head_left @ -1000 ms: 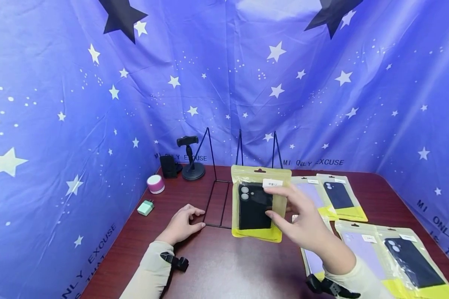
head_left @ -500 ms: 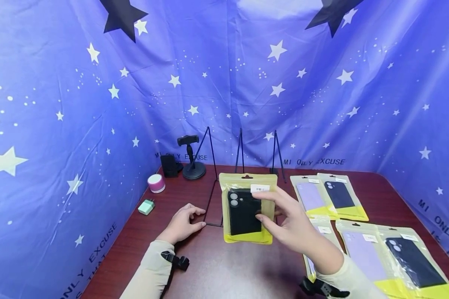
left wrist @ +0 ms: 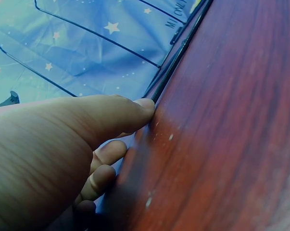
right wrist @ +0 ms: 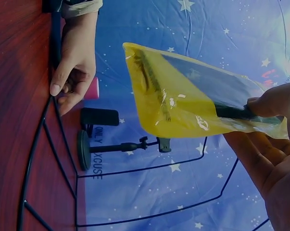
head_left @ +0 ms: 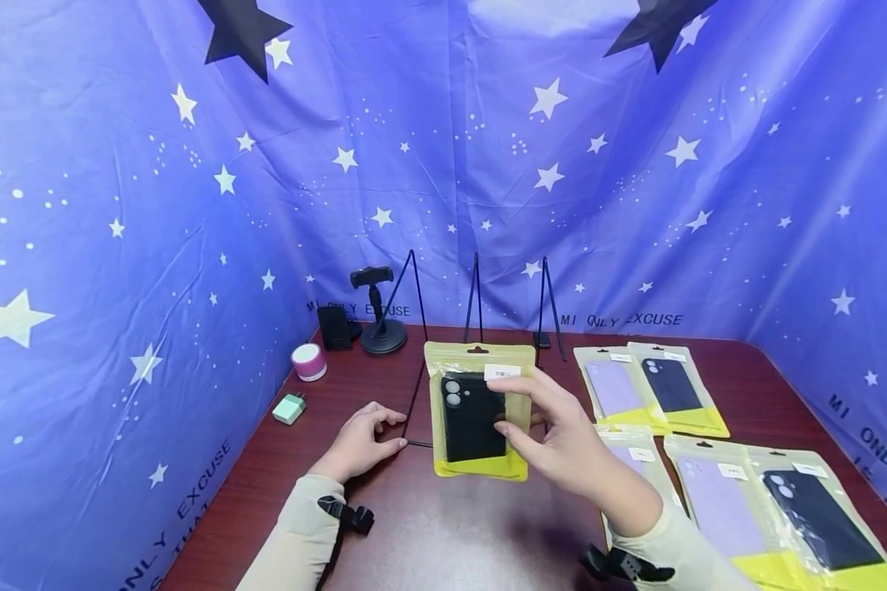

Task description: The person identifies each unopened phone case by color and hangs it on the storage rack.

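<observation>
Yellow pouch (head_left: 476, 417), pinched in the right hand (head_left: 565, 435), partly hides the wire rack (right wrist: 77, 176) the left hand (head_left: 358, 443) grips, packets (head_left: 670, 386) lying nearby.

glossy plastic pouch (head_left: 476, 419) – polished wood-grain table (head_left: 443, 525) – creased cloth backdrop (head_left: 443, 180)

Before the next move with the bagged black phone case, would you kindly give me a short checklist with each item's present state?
1. Right hand grips the bagged black phone case: ok, thumb on one face, fingers behind the other.
2. Hang hole is at the top: ok.
3. Bag seal is fully closed: cannot tell.
4. White label is uncovered: not ok, the index finger overlaps its lower edge.
5. Left hand holds the black wire rack: ok, thumb and index finger at its front corner.
6. The rack's base shows fully in the head view: not ok, the bagged case hides part.
</observation>
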The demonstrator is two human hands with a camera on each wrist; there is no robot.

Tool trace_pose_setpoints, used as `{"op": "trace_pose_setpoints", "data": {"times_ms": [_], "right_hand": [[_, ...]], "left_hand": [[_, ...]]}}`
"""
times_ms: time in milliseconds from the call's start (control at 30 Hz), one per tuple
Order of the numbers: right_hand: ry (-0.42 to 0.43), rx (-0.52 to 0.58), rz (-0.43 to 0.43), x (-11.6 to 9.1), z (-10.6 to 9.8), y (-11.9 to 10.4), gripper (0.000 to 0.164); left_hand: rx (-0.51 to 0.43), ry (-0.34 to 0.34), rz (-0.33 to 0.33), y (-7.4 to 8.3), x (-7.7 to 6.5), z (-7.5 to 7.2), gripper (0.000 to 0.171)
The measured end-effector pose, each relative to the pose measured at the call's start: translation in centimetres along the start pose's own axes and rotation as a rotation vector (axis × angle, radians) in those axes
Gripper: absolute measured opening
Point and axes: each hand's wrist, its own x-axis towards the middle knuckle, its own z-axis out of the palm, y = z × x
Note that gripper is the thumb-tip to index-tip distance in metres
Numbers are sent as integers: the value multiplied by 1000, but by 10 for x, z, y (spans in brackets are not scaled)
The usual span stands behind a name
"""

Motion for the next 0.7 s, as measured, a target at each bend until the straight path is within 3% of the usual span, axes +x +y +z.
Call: {"op": "trace_pose_setpoints", "data": {"times_ms": [467, 700], "right_hand": [[0, 1, 91, 0, 13, 10, 55], [22, -3, 100, 13, 13, -7, 50]], "left_hand": [[2, 4, 12, 1, -1, -1, 35], [12, 10, 20, 0, -1, -1, 34]]}}
